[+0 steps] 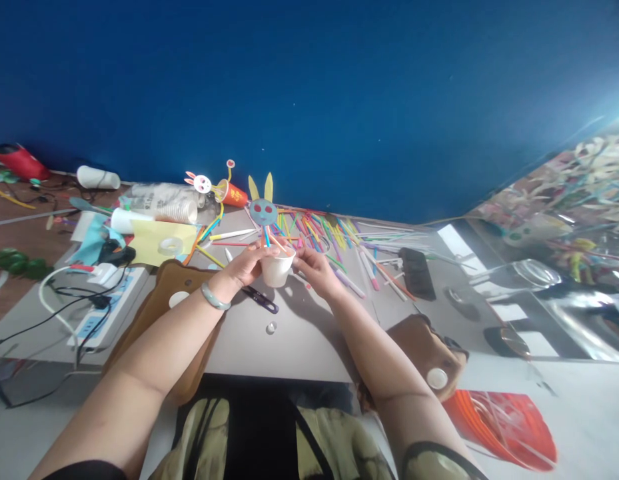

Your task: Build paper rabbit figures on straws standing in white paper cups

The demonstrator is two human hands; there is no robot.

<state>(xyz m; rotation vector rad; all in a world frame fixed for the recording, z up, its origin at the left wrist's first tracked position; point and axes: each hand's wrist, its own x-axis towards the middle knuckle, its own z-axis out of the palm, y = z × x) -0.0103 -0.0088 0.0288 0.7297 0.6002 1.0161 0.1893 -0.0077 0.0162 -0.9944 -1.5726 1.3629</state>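
A white paper cup (276, 271) is held upright above the table, between my two hands. My left hand (246, 264) is closed around its left side, with the thumb near the rim. The fingers of my right hand (316, 268) are closed at the right side of the rim. Above the cup stands a blue-grey rabbit face (264, 212) with yellow ears and pink eyes; blue and orange sticks run from it into the cup. Under my left hand lies a dark-handled tool (260, 299), partly hidden. A small clear round piece (272, 327) lies in front of the cup.
Many coloured sticks (339, 233) lie along the blue wall. To the left are a power strip (109, 310) with cables, yellow paper (162, 243) and a red cup with a rabbit (234, 193). Brown pads (164, 320) lie under my forearms. Orange cups (519, 427) are at lower right.
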